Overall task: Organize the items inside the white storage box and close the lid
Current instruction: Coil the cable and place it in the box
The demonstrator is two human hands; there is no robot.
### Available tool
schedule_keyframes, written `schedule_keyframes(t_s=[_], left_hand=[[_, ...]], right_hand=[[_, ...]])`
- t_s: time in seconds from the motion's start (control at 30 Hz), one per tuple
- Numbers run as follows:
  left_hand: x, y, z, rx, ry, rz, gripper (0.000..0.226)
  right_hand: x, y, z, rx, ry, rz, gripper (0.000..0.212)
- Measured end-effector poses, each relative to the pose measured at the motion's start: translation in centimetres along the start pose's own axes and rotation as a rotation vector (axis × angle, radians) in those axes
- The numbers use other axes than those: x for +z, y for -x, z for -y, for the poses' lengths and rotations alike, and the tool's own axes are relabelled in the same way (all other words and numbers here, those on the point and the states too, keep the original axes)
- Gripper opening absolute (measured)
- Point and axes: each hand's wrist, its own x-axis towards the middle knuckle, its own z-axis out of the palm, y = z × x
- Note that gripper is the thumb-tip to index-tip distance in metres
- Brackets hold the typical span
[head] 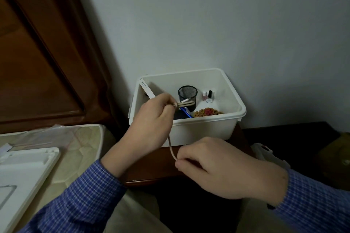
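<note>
The white storage box (204, 128) stands open on a dark wooden nightstand against the wall. Inside it are a black mesh pen cup (187, 93), two small nail polish bottles (207, 96), a patterned orange and red item (207, 112), a blue item and a white flat carton leaning on the left wall. My left hand (151, 121) grips the coiled part of a beige cable (184, 103) over the box's front left. The cable's free strand hangs down to my right hand (223, 166), which pinches it in front of the box. The white lid (24, 174) lies on the bed at the left.
A wooden headboard (37, 53) rises at the left behind the mattress (79, 142). The nightstand (151, 164) edge runs below the box. A white object (265, 152) and a dark boxy thing sit at the right. The wall is close behind the box.
</note>
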Motion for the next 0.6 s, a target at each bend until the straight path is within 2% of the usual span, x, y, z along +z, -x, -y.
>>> schedule_keyframes(t_s=[0.1,0.2,0.3,0.37,0.47,0.6], left_hand=[[-0.4,0.2,0.5,-0.046,0.024,0.054,0.013],[-0.8,0.6,0.4,-0.037,0.09,0.199,0.01],[-0.8,1.6,-0.3,0.091,0.066,0.437,0.011],[-0.7,2.4,-1.0,0.217,0.075,0.517,0.016],[-0.7,3.1,-2.1,0.303,0.146,0.515,0.036],[-0.7,3.7,-3.2,0.348,0.301,0.338,0.032]], right_hand=[[-1.4,0.8,0.4,-0.076,0.059,-0.013,0.024],[-3.8,1.3,0.2,-0.183,0.088,-0.142,0.019],[-6.9,0.8,-0.7,-0.203,0.089,-0.344,0.015],[-8.5,0.1,-1.5,-0.199,0.076,-0.469,0.009],[-9.3,-0.9,-2.9,-0.14,-0.051,-0.557,0.008],[-7.2,-1.8,-4.5,-0.021,-0.234,-0.539,0.021]])
